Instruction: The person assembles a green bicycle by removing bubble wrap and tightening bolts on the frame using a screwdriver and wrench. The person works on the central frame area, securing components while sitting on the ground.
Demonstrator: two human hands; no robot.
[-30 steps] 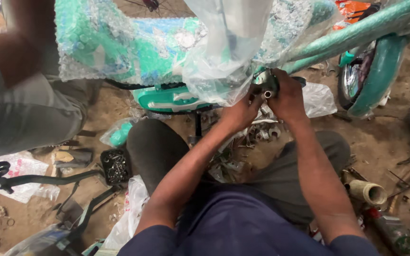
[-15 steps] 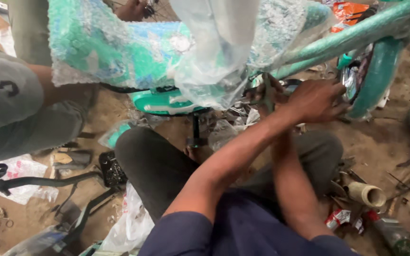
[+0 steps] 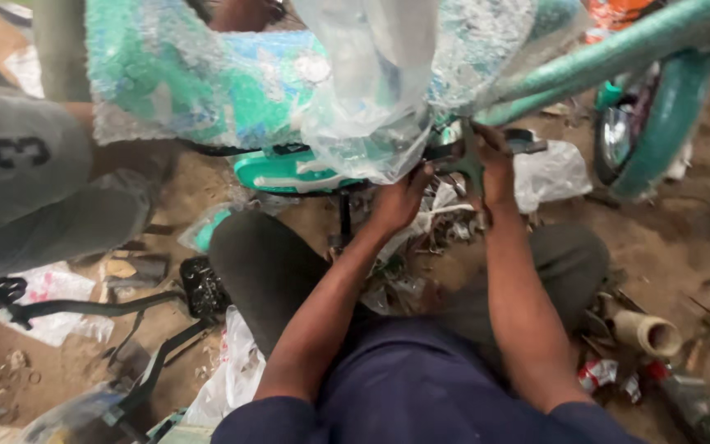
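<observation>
Inspection of the current view, as I read it from the remote station.

Progress: the teal bicycle frame (image 3: 618, 49) is only part-built, in my judgement. Bubble wrap (image 3: 207, 74) and a loose clear plastic bag (image 3: 371, 90) cover it above the hands. A black pedal and crank arm (image 3: 84, 306) lie unfitted on the dirt floor (image 3: 232, 177), well to the left of the left hand and nearer me, so fitting work remains.

Hands: the right hand (image 3: 495, 168) is closed around a dark metal part (image 3: 463, 160) at the underside of the frame (probably a crank or tool; I cannot tell which). The left hand (image 3: 400, 201) sits just beside it, fingers curled up against the bottom of the plastic bag and the fitting behind it; whether it grips anything I cannot tell.

Condition of the work piece: paint looks clean and unscratched where it shows. A teal chain guard (image 3: 289, 174) sits just left of the left hand. A wheel with a teal tyre (image 3: 659, 123) stands to the right of the right hand.

Surroundings: another person's grey-clad leg (image 3: 34, 189) is far left. A cardboard tube (image 3: 647, 333) lies right of the right forearm among scraps.
</observation>
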